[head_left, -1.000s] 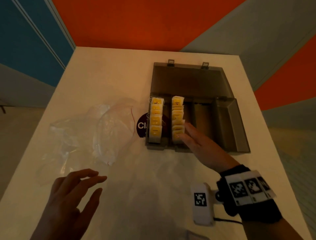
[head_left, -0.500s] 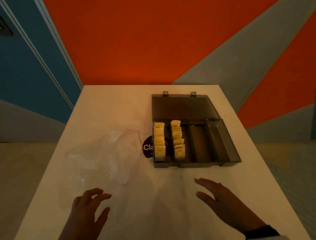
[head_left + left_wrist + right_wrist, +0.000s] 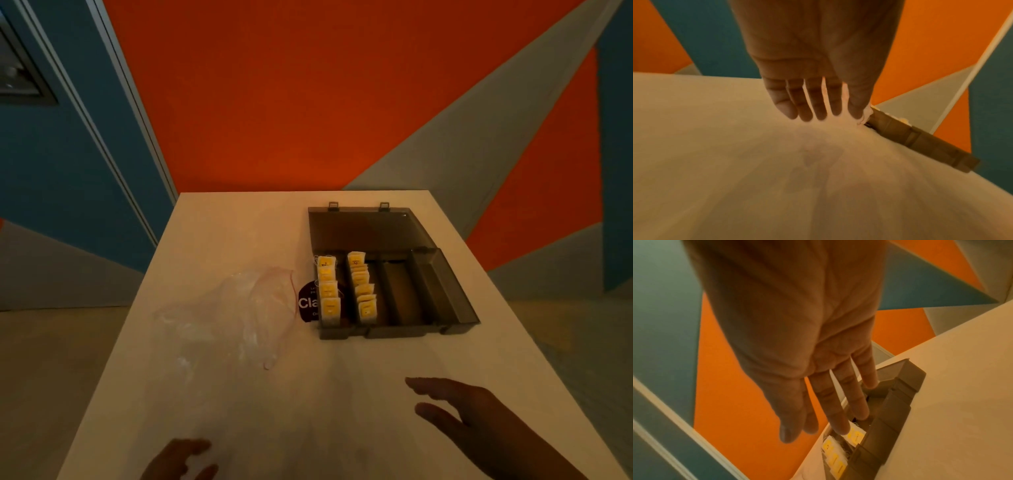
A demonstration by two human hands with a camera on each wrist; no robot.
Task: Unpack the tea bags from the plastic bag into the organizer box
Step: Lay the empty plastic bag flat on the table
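A wall painted in blue, orange and grey wedges fills the upper half of the head view, and a pale bench (image 3: 239,404) runs from the centre down to the bottom edge.

Left of centre on the bench lies the clear plastic bag (image 3: 233,315), crumpled and flat, with a thin red strip along its right edge; nothing can be made out inside it. At the bottom edge, left of centre, the left hand (image 3: 181,459) is only partly in frame; the left wrist view shows its fingers (image 3: 818,104) straight and slightly spread above the bench, holding nothing.

Just right of the bag, a dark round label (image 3: 308,301) with white letters peeks out beside the organizer box (image 3: 445,291). The box is grey and translucent, and its lid (image 3: 363,229) lies open toward the wall. Its two leftmost compartments hold upright rows of tea bags (image 3: 328,291) with yellow tags; the compartments to the right look bare.

In the lower right of the frame the right hand (image 3: 479,418) hovers over the bench in front of the box, apart from it, fingers extended and loosely spread, holding nothing.
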